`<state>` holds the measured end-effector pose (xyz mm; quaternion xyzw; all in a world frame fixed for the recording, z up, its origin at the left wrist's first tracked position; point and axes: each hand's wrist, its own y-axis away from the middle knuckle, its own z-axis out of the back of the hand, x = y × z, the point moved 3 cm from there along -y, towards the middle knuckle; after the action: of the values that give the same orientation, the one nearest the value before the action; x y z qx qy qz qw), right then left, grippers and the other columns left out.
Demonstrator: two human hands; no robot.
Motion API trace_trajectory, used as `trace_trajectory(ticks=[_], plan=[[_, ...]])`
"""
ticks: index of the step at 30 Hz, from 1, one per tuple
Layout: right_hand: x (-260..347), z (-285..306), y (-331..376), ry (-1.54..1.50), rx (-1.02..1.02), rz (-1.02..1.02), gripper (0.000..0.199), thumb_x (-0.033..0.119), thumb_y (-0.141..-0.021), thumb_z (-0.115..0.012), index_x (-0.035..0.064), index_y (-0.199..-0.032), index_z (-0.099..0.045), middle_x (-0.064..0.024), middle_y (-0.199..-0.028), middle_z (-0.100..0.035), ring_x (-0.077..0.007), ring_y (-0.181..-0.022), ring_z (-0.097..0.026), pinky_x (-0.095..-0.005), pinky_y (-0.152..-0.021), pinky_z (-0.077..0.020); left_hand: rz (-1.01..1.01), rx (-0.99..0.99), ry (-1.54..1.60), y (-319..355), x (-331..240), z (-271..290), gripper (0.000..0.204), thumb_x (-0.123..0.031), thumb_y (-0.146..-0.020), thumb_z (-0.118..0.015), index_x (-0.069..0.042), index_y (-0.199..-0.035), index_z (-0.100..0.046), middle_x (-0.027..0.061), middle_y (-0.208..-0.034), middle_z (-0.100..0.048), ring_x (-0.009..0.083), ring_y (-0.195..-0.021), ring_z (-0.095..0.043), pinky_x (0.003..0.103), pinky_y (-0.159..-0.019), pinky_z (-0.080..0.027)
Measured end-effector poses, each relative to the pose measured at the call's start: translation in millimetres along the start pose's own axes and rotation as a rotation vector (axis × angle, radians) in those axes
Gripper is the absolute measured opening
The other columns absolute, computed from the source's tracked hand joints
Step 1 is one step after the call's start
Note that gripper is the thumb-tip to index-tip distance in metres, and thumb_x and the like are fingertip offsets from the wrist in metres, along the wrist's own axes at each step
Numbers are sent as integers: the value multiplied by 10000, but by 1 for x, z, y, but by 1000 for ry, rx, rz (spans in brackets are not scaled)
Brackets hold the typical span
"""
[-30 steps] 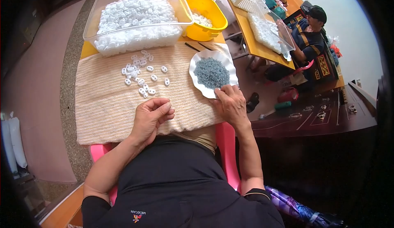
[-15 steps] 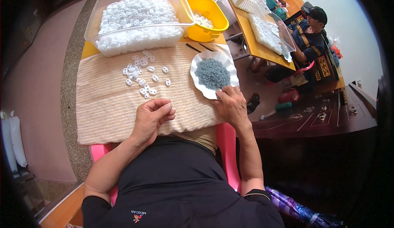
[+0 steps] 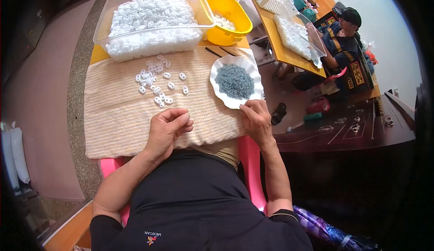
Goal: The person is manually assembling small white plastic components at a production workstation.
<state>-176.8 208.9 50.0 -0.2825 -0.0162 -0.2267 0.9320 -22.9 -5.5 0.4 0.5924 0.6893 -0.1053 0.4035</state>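
My left hand (image 3: 169, 131) hovers over the near part of the striped cloth, thumb and forefinger pinched together; what sits between them, if anything, is too small to make out. At the near right rim of a white scalloped plate (image 3: 219, 91) is my right hand (image 3: 257, 120), its fingers drawn together, their tips partly hidden. The plate carries a heap of small grey-blue pieces (image 3: 234, 81). Beyond my left hand lie several white oval plastic pieces (image 3: 156, 90), each with two holes, some piled and some loose.
A large clear bin (image 3: 153, 35) full of similar white pieces stands at the back, beside a yellow tub (image 3: 235, 13). Two thin black sticks (image 3: 213, 52) lie near the plate. The striped cloth (image 3: 117, 129) covers the table. To the right, a person (image 3: 346, 36) sits at another table.
My right hand has drawn back slightly toward me and to the right along the plate's rim. My left hand looks unmoved.
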Motion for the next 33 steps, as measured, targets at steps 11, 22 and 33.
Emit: trace_trajectory(ticks=[11, 22, 33], plan=[[-4, -5, 10, 89, -1, 105, 198, -40, -694, -611, -16, -888, -642, -108, -895, -609, -299, -877, -592, -388, -759, -511, -13, -3, -2, 0, 0, -1, 139, -60, -884, -648, -9, -1009, -616, 64, -865, -649, 145, -785, -652, 282, -734, -572], [-7, -5, 12, -41, -85, 104, 191, -82, -717, -652, -6, -890, -626, -119, -850, -626, -299, -811, -618, -367, -721, -515, -19, 3, -13, -1, 1, 0, 127, -66, -890, -642, -12, -1002, -614, 65, -859, -648, 144, -786, -652, 280, -727, -573], [-12, -13, 8, -396, -171, -197, 198, -90, -765, -679, 0, -929, -615, -86, -895, -633, -163, -805, -618, -276, -723, -502, -12, 31, -37, -2, 0, -1, 125, -63, -885, -648, -10, -994, -616, 63, -855, -643, 142, -787, -649, 277, -722, -573]])
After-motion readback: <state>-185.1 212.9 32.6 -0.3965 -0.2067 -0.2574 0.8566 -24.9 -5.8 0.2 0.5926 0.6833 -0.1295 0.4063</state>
